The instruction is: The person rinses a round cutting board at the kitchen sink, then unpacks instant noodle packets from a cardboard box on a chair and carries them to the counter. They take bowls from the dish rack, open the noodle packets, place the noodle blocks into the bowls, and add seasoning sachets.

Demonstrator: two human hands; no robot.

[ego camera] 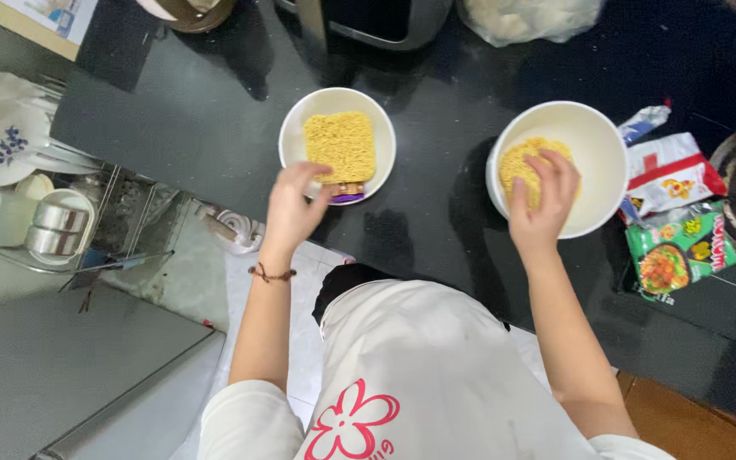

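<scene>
Pressing round yellow dried-noodle cake (521, 162) into deep white bowl (594, 128) under spread right hand (540, 200); left hand (293, 209) fingertips pinching purple sachet (347, 197) beside square noodle block (340, 146). Next, judged: lifting sachet clear.

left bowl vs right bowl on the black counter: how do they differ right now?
The left bowl looks smaller and shallower; the right bowl looks wider and deeper. The left bowl's noodle block is square and lies bare, with a small sachet at its near edge; the right bowl's noodle block looks rounder and is partly covered by the right hand. The left hand pinches at the sachet. Both bowls are white and hold dry yellow noodles.
</scene>
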